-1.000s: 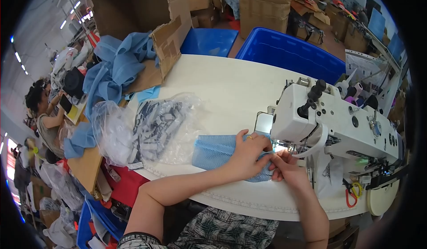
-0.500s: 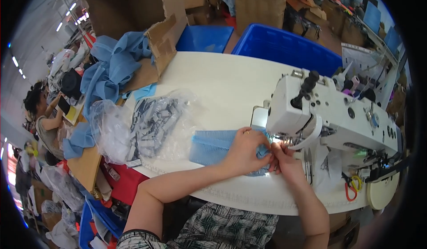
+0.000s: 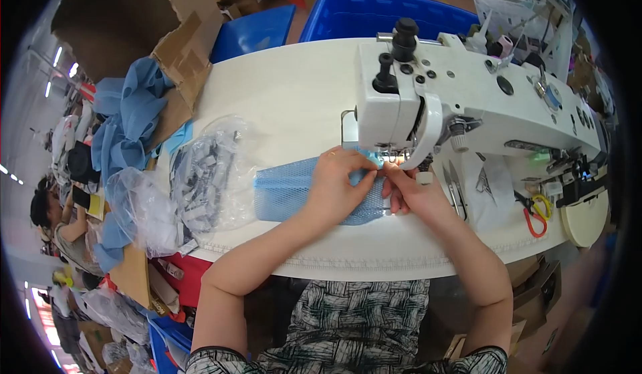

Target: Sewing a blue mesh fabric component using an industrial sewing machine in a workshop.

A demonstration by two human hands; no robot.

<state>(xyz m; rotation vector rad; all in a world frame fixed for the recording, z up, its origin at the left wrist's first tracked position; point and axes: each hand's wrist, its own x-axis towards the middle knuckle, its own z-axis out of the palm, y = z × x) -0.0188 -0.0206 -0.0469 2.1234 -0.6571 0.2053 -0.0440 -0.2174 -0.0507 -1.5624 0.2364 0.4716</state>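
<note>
Blue mesh cloth (image 3: 284, 190) lies long side-to-side, mostly left of the sewing machine (image 3: 388, 116). My left grip (image 3: 338, 179) pinches it; my right grip (image 3: 416, 195), nearer the sewing machine, is curled, but I can't tell if it pinches cloth.

head-worn fisheye | looks down | near left hand (image 3: 336, 181), right hand (image 3: 414, 197)

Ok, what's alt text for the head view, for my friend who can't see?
A person's left hand and right hand hold blue mesh fabric at a white sewing machine. On the white table, a clear plastic bag of small grey pieces lies left, red-and-yellow-handled scissors right.
</note>
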